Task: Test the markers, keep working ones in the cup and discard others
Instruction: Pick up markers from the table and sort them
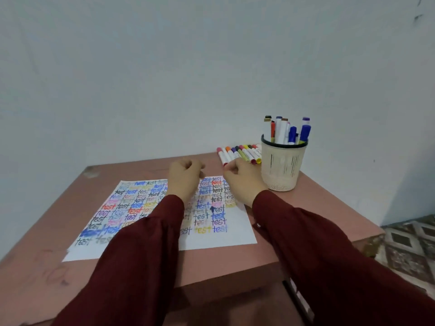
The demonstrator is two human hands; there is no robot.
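Pale bluish-white wall [164, 67] behind; reddish-brown table [317, 208] in front of it, its top scuffed at the near left. Patterned floor tiles [409, 243] show past the table's right edge. Item: one white sheet of paper [223, 238], lying flat on the middle of the table and covered in rows of the word "test" in black, blue, red, yellow, pink and other colours; its near and right margins are bare. Item: one cream mesh cup [281, 168] with a dark rim, upright at the far right of the table, just off the sheet's far right corner. Contents: a cluster of standing markers [286, 130], caps up, in blue, purple, brown, orange and olive. Item: a row of loose markers [240, 154], white barrels with assorted caps, lying side by side on the table at its far edge, just left of the cup. Left hand [186, 177]: back to the camera, over the top of the sheet, fingers curled under, no object seen in it. Right hand [242, 182]: between the sheet and the cup, fingers curled, knuckles at the near end of the marker row; whether it has hold of a marker cannot be told. Both arms wear dark red sleeves [141, 255].
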